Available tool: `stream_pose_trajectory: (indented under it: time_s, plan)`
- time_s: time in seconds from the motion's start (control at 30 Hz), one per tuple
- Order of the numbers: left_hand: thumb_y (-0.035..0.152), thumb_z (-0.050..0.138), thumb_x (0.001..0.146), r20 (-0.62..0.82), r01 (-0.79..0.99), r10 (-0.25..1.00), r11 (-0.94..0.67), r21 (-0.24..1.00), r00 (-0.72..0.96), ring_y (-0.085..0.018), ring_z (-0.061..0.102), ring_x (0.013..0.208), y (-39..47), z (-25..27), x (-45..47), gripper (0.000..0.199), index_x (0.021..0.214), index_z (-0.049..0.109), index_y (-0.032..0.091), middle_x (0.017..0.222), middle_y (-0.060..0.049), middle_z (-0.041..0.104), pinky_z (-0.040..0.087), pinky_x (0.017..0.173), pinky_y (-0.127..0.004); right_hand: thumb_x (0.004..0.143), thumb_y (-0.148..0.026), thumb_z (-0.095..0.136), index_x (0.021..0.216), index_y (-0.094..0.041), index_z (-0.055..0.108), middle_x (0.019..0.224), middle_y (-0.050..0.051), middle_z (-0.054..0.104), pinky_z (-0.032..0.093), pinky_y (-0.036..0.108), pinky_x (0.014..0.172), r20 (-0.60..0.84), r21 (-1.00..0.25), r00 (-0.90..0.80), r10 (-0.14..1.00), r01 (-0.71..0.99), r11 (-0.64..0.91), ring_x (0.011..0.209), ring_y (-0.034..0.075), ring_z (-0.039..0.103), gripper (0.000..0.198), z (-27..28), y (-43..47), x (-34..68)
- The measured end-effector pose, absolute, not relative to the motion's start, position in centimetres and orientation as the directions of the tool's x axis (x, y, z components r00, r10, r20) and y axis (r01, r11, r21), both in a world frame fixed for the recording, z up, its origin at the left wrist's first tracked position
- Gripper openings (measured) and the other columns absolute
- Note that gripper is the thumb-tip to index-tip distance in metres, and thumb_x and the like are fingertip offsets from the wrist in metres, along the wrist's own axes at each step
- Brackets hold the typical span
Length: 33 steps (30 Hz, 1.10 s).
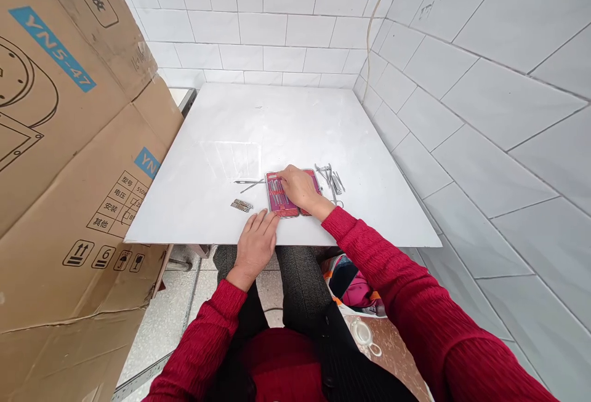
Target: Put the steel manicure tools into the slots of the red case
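An unfolded manicure case point(286, 210) with a red lining lies near the front edge of the white table, with slim metal tools point(276, 192) in its left half. Over the case, my right hand point(299, 188) has its fingers curled down at the upper part of the left half; whatever is in them is hidden. My left hand point(257, 241) lies at the table edge, fingers stretched out, tips by the case's lower left corner. Left of the case are a patterned metal piece point(242, 205) and thin tools point(249, 183). Several metal clippers and small tools point(329, 177) lie at its right.
A large cardboard box point(83, 174) stands along the left side of the table point(231, 112). Tiled walls point(484, 112) border the back and right. Below the right front edge are a bag of cloth point(355, 285) and a white round lidded item point(362, 332).
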<state>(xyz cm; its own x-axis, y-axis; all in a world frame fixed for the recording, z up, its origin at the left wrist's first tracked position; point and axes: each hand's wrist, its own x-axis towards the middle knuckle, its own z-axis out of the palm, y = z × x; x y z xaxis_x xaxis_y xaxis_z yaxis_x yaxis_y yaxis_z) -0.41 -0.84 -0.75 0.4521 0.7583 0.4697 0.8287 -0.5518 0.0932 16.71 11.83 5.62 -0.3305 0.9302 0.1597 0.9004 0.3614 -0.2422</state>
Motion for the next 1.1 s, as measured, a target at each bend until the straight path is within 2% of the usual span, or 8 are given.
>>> stream_pose_trajectory:
  time_s: [0.17, 0.3, 0.5, 0.63, 0.8, 0.93, 1.0, 1.1]
  plan:
    - [0.011, 0.046, 0.095, 0.467, 0.828, 0.764, -0.55, 0.11, 0.445, -0.027, 0.053, 0.135, -0.9, -0.8, -0.4, 0.045, 0.137, 0.058, 0.018, 0.14, -0.009, 0.062, 0.04, 0.115, -0.047, 0.099, -0.019, 0.046, 0.099, -0.017, 0.072, 0.104, 0.01, 0.066, 0.04, 0.029, 0.076, 0.092, -0.15, -0.538, 0.838, 0.825, 0.545, 0.094, 0.022, 0.06, 0.026, 7.3, 12.3, 13.8]
    - [0.012, 0.046, 0.096, 0.467, 0.83, 0.768, -0.545, 0.118, 0.438, -0.027, 0.052, 0.135, -1.0, -0.8, -0.4, 0.042, 0.136, 0.058, 0.017, 0.141, -0.009, 0.062, 0.039, 0.116, -0.046, 0.096, -0.014, 0.049, 0.099, -0.016, 0.071, 0.107, 0.01, 0.065, 0.041, 0.029, 0.075, 0.049, -0.084, -0.648, 0.76, 0.755, 0.65, 0.098, 0.022, 0.059, 0.022, 7.7, 12.9, 11.5]
    - [0.015, 0.046, 0.098, 0.462, 0.827, 0.768, -0.55, 0.12, 0.444, -0.028, 0.052, 0.135, -1.0, -0.8, -0.5, 0.041, 0.136, 0.058, 0.016, 0.141, -0.008, 0.061, 0.039, 0.116, -0.046, 0.098, -0.01, 0.044, 0.105, -0.013, 0.068, 0.112, 0.013, 0.065, 0.043, 0.029, 0.072, -0.06, 0.058, -0.703, 0.708, 0.706, 0.706, 0.097, 0.022, 0.061, 0.026, 8.1, 14.0, 10.0]
    - [0.014, 0.047, 0.097, 0.462, 0.826, 0.768, -0.551, 0.122, 0.444, -0.028, 0.052, 0.135, -1.0, -1.0, -0.5, 0.041, 0.136, 0.058, 0.016, 0.14, -0.009, 0.062, 0.039, 0.116, -0.046, 0.096, -0.008, 0.045, 0.105, -0.01, 0.068, 0.112, 0.016, 0.065, 0.046, 0.03, 0.072, -0.144, 0.108, -0.706, 0.694, 0.686, 0.72, 0.097, 0.024, 0.064, 0.025, 8.3, 14.5, 9.6]
    - [0.014, 0.047, 0.096, 0.461, 0.826, 0.769, -0.55, 0.122, 0.443, -0.028, 0.052, 0.136, -1.0, -1.2, -0.5, 0.042, 0.136, 0.058, 0.015, 0.141, -0.009, 0.061, 0.039, 0.116, -0.045, 0.098, -0.01, 0.042, 0.108, -0.01, 0.065, 0.108, 0.018, 0.068, 0.047, 0.032, 0.073, -0.1, 0.097, -0.72, 0.686, 0.68, 0.727, 0.095, 0.026, 0.066, 0.025, 7.5, 14.6, 10.0]
    - [0.014, 0.046, 0.096, 0.456, 0.827, 0.77, -0.55, 0.12, 0.446, -0.028, 0.051, 0.137, -1.0, -1.2, -0.5, 0.043, 0.138, 0.057, 0.016, 0.142, -0.009, 0.06, 0.038, 0.116, -0.046, 0.1, -0.014, 0.042, 0.108, -0.013, 0.062, 0.101, 0.015, 0.07, 0.044, 0.031, 0.071, 0.02, -0.03, -0.698, 0.716, 0.716, 0.698, 0.086, 0.024, 0.065, 0.022, 7.0, 14.5, 10.7]
    - [0.014, 0.046, 0.096, 0.453, 0.827, 0.773, -0.548, 0.124, 0.444, -0.028, 0.05, 0.137, -1.0, -1.1, -0.5, 0.044, 0.139, 0.057, 0.016, 0.142, -0.009, 0.06, 0.038, 0.116, -0.047, 0.097, -0.016, 0.047, 0.103, -0.015, 0.062, 0.094, 0.01, 0.071, 0.042, 0.029, 0.069, 0.078, -0.205, -0.641, 0.763, 0.739, 0.642, 0.08, 0.021, 0.063, 0.016, 6.8, 14.7, 11.1]
    - [0.013, 0.046, 0.096, 0.457, 0.827, 0.773, -0.547, 0.131, 0.44, -0.027, 0.051, 0.137, -1.0, -1.0, -0.5, 0.044, 0.138, 0.057, 0.017, 0.143, -0.009, 0.06, 0.038, 0.116, -0.046, 0.088, -0.012, 0.055, 0.101, -0.017, 0.062, 0.083, 0.001, 0.069, 0.042, 0.025, 0.067, 0.099, -0.568, -0.534, 0.84, 0.663, 0.488, 0.073, 0.015, 0.061, 0.016, 6.2, 15.2, 11.8]
